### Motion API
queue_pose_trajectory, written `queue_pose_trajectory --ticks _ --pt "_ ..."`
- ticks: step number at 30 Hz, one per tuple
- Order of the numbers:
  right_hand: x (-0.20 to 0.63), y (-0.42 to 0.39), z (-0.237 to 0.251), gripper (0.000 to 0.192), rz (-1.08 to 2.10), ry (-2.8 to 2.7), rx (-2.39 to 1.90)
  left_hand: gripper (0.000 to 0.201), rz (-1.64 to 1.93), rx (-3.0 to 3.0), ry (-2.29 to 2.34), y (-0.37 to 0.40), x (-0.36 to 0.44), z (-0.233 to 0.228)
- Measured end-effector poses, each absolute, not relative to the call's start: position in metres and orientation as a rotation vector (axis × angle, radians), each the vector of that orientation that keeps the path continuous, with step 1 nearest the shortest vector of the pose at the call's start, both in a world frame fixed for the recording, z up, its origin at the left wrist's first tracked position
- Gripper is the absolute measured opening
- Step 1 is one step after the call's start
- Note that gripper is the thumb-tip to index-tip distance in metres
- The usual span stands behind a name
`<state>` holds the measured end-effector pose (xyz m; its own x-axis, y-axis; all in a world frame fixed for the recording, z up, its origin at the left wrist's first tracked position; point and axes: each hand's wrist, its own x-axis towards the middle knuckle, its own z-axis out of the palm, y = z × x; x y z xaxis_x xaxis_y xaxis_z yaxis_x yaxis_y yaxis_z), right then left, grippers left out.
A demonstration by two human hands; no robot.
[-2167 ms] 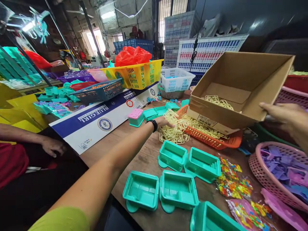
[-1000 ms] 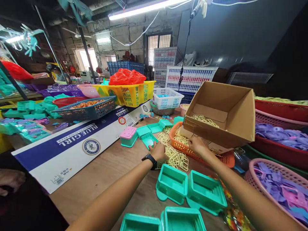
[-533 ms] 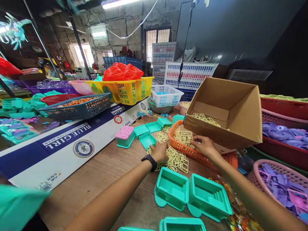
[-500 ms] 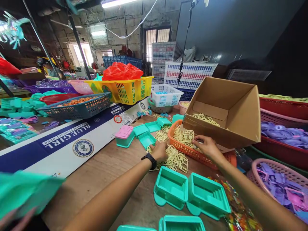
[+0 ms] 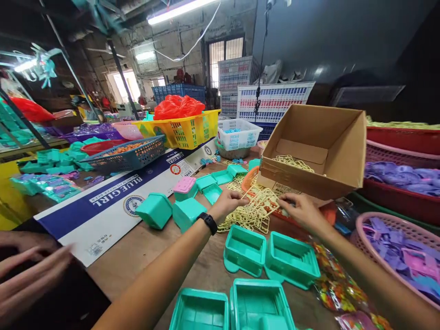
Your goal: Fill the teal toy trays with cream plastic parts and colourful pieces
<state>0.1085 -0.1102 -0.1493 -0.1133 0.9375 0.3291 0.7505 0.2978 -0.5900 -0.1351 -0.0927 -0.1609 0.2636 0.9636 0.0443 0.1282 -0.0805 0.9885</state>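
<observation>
My left hand [image 5: 228, 203], a black watch on its wrist, and my right hand [image 5: 299, 209] together hold up a pale yellow plastic part frame [image 5: 261, 201] between their fingertips. It hangs just above a heap of the same yellow frames [image 5: 248, 219] that spills from an orange basket [image 5: 250, 178] onto the wooden table. A tilted cardboard box [image 5: 318, 153] with more yellow frames inside rests on that basket. Open teal plastic boxes [image 5: 244, 249] lie in front of my hands.
Two upturned teal boxes [image 5: 156, 210] and a pink-lidded one [image 5: 184, 187] sit left of my hands beside a flat "Blue Girl" carton [image 5: 113, 206]. Another person's hands [image 5: 27, 268] are at the lower left. A pink basket of purple parts [image 5: 400, 243] and bags of coloured pieces [image 5: 332, 284] lie right.
Both my hands have lifted one yellow frame off the heap. Two teal boxes have landed on the table at the left, and the other person's hands have come into view.
</observation>
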Motion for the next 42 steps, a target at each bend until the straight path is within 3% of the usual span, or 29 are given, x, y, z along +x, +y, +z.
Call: queue_pose_trajectory --ticks 3,6,12,16,18,25,42 --pt "0.09 -0.109 -0.125 0.04 0.341 -2.069 -1.377 0.019 1.066 1.416 0.984 -0.098 -0.13 -0.153" --pt "0.096 -0.102 -0.106 0.041 0.219 -2.168 -1.541 0.034 1.202 1.24 0.906 -0.103 -0.132 -0.145" --pt "0.151 -0.085 -0.133 0.022 0.083 -2.2 -2.093 0.04 1.164 0.942 0.969 -0.115 -0.151 -0.15" --pt "0.167 -0.069 -0.16 0.047 0.087 -2.284 -2.141 0.035 1.103 0.784 0.97 -0.119 -0.152 -0.159" --pt "0.169 -0.064 -0.167 0.049 0.13 -2.372 -2.086 0.032 1.079 0.743 0.957 -0.12 -0.148 -0.16" --pt "0.179 -0.061 -0.174 0.013 0.08 -2.539 -1.896 0.027 1.038 0.684 0.949 -0.122 -0.14 -0.157" --pt "0.182 -0.1 -0.164 0.031 -0.375 -2.177 -2.052 0.025 1.06 0.531 0.9 -0.143 -0.136 -0.144"
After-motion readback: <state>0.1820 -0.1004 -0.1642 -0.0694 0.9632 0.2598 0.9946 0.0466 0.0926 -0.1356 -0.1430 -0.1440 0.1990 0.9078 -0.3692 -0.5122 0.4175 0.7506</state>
